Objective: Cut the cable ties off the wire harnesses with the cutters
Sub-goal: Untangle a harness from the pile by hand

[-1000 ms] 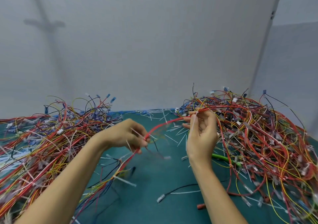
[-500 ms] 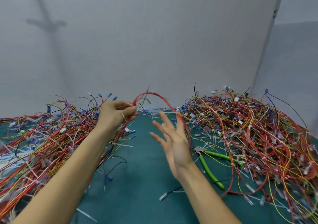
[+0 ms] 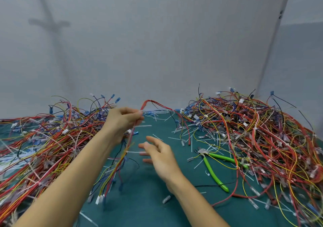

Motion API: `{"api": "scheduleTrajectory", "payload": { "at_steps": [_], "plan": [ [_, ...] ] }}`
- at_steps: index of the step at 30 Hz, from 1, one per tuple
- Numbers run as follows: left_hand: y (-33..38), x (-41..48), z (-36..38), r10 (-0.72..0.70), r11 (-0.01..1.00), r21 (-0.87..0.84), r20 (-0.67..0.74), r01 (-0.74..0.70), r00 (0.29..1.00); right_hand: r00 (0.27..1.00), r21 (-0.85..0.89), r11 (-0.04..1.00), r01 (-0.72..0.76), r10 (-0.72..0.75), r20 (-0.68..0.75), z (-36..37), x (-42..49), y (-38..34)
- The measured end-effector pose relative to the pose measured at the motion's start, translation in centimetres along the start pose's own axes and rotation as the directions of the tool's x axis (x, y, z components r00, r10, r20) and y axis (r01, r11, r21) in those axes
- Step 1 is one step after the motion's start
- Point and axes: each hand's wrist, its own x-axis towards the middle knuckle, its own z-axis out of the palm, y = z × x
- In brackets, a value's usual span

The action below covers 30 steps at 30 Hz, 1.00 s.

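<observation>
Now L hand (image 3: 124, 120) grips harness (image 3: 122, 158); R hand (image 3: 158, 154) open, holds nothing.

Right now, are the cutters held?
Not held: the cutters lie on the mat, apart from the open right hand; left hand grips a harness.

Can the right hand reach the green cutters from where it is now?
Probably yes: the right hand is open and empty, and the cutters lie on the mat just to its right. Only a few thin wires cross the handles.
</observation>
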Motion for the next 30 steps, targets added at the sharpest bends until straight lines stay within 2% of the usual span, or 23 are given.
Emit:
{"api": "scheduleTrajectory", "payload": {
  "at_steps": [3, 6, 7, 9, 11, 13, 15, 17, 20, 23, 25, 26, 28, 30],
  "plan": [
    [-0.2, -0.9, 0.4, -0.08, 0.983, 0.181, 0.23, 0.038, 0.97, 1.0, 0.103, 0.995, -0.013, 0.013, 0.0, 0.0, 0.2, 0.1],
    [-0.1, -1.4, 0.5, -0.116, 0.932, 0.358, 0.427, -0.05, 0.897, 0.997, 0.111, 0.994, -0.012, 0.02, -0.072, -0.3, 0.2, 0.3],
    [-0.1, -1.4, 0.6, -0.101, 0.934, 0.351, 0.444, -0.07, 0.89, 0.995, 0.116, 0.993, -0.015, 0.027, -0.095, -0.4, 0.2, 0.4],
    [-0.1, -1.2, 0.4, -0.055, 0.95, 0.304, 0.39, -0.072, 0.919, 0.988, 0.14, 0.99, -0.006, 0.028, -0.152, -0.7, 0.4, 0.5],
    [-0.4, -0.7, -0.1, -0.029, 0.919, 0.382, 0.314, -0.098, 0.949, 0.976, 0.136, 0.991, 0.016, 0.014, -0.219, -1.3, 0.9, 0.5],
    [-0.8, -0.2, -1.0, -0.087, 0.821, 0.557, 0.335, -0.123, 0.938, 0.97, 0.126, 0.992, 0.026, 0.006, -0.245, -2.1, 1.2, 0.5],
    [-1.4, 0.0, -1.8, -0.233, 0.747, 0.658, 0.399, -0.1, 0.887, 0.972, 0.142, 0.99, 0.023, 0.011, -0.235, -2.8, 1.5, 0.4],
    [-2.1, 0.0, -2.3, -0.329, 0.779, 0.625, 0.47, -0.046, 0.819, 0.976, 0.173, 0.985, 0.02, 0.018, -0.218, -3.3, 1.7, 0.2],
    [-2.7, -0.4, -2.6, -0.355, 0.844, 0.537, 0.55, 0.006, 0.756, 0.977, 0.241, 0.97, 0.021, 0.031, -0.21, -3.7, 1.7, -0.1],
    [-3.1, -0.8, -2.5, -0.351, 0.891, 0.441, 0.511, 0.11, 0.785, 0.981, 0.353, 0.935, 0.014, 0.056, -0.186, -4.1, 1.6, -0.4],
    [-3.2, -1.1, -2.6, -0.362, 0.882, 0.448, 0.451, 0.143, 0.816, 0.985, 0.431, 0.903, 0.004, 0.07, -0.157, -4.2, 1.6, -0.6],
    [-3.2, -1.2, -2.8, -0.39, 0.869, 0.47, 0.457, 0.155, 0.8, 0.988, 0.476, 0.88, 0.003, 0.072, -0.139, -4.3, 1.6, -0.8],
    [-3.3, -1.6, -3.1, -0.445, 0.867, 0.463, 0.549, 0.186, 0.707, 0.993, 0.543, 0.839, 0.008, 0.059, -0.106, -4.4, 1.6, -1.0],
    [-3.4, -2.1, -3.2, -0.409, 0.901, 0.392, 0.63, 0.184, 0.66, 0.996, 0.547, 0.837, 0.017, 0.032, -0.081, -4.4, 1.6, -1.1]
  ]
}}
